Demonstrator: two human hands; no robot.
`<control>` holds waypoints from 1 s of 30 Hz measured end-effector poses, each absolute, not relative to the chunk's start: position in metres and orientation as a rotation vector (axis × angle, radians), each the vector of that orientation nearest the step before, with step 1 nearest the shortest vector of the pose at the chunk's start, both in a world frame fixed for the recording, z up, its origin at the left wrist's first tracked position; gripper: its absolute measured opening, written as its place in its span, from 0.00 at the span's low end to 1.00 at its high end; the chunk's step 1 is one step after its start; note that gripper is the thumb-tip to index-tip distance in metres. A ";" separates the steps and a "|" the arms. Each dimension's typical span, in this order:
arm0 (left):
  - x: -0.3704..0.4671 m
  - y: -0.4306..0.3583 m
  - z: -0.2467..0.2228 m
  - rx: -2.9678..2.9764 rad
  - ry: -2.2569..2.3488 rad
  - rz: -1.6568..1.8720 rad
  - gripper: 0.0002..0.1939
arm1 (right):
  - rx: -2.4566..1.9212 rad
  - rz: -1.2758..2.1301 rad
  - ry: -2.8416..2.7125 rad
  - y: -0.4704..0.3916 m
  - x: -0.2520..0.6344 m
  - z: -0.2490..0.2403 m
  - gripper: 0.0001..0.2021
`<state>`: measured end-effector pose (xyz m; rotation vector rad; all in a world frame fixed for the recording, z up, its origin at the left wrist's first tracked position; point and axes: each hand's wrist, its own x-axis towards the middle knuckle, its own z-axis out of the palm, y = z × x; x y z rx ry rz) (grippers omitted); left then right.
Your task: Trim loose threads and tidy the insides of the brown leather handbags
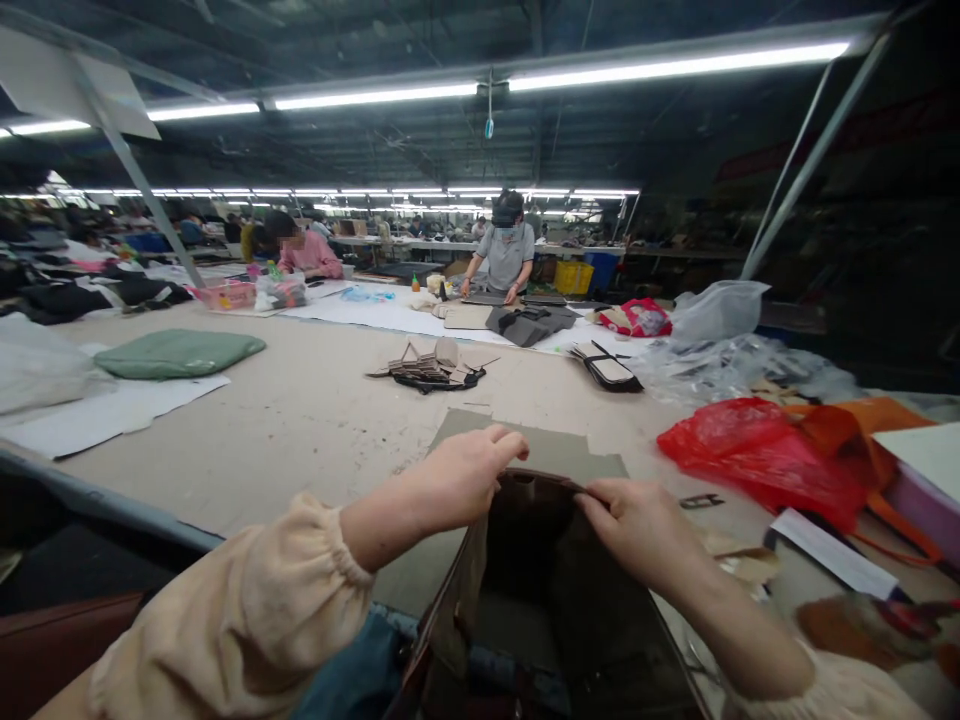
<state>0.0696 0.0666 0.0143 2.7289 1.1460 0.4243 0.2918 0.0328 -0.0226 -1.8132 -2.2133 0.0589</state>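
A dark brown bag (600, 610) stands with its mouth toward me at the table's near edge, its dark inside showing. My left hand (476, 465) is closed at the left of the far rim, its fingertips partly hidden behind the edge. On the other side, my right hand (634, 520) pinches the same rim between thumb and fingers. Beyond the bag, a flat grey-green sheet (555, 450) lies on the table.
Cut pieces (439, 365) lie in a pile mid-table. A red plastic bag (757, 455) and clear plastic (750, 350) crowd the right side, near a small metal tool (701, 501). At left lies a green folded bundle (180, 353). Across the table a co-worker (504, 250) handles dark panels.
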 end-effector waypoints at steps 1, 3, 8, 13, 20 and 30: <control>0.075 0.065 0.014 2.766 1.164 0.420 0.16 | -1.832 0.047 -2.197 0.030 0.291 -0.022 0.14; 0.087 0.059 0.009 2.808 1.214 0.438 0.11 | -1.849 0.035 -2.173 0.027 0.288 -0.022 0.14; 0.109 0.056 -0.011 2.841 1.357 0.611 0.12 | -1.844 0.060 -2.116 0.026 0.289 -0.026 0.13; 0.111 0.063 -0.018 2.808 1.252 0.686 0.02 | -1.839 0.034 -2.097 0.026 0.296 -0.030 0.13; 0.105 0.064 -0.015 2.747 0.802 0.598 0.04 | -1.807 -0.038 -2.097 0.024 0.302 -0.034 0.12; 0.105 0.072 -0.026 2.551 1.062 0.905 0.03 | -1.568 0.192 -2.079 0.026 0.307 -0.031 0.11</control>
